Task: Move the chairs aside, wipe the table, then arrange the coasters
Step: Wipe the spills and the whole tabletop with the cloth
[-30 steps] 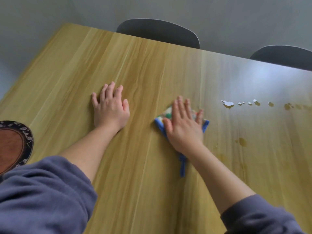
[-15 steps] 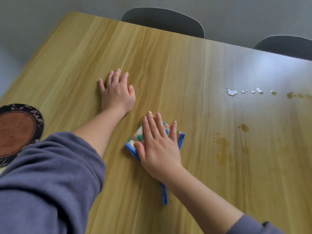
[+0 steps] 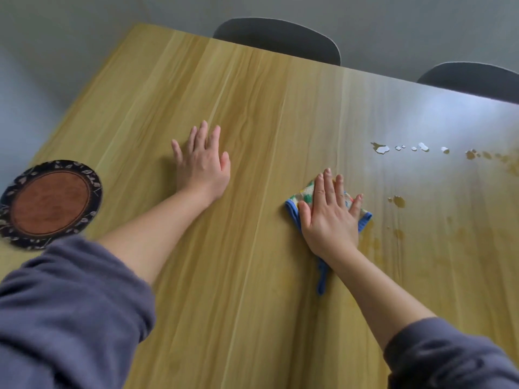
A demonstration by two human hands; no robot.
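Table [image 3: 252, 108], one: wooden, left and far edges in sight, with a wide bare stretch ahead of both hands.
Chairs, two, backs showing just beyond the far edge: middle chair [image 3: 278, 39], right chair [image 3: 474, 80].
Coaster [image 3: 50, 203], one: round, at the left edge, possibly overhanging it.
Cloth [image 3: 304, 193], one: pressed flat under the right hand [image 3: 330, 217], fingers straight.
Left hand [image 3: 200, 164]: spread flat on bare wood, holding nothing.
Drops [image 3: 382, 148]: several in a row, apart from the cloth, to its right.

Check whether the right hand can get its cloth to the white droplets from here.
Probably yes. The right hand presses the cloth flat on the table, and only bare, smeared wood lies between it and the droplets, up and to its right.
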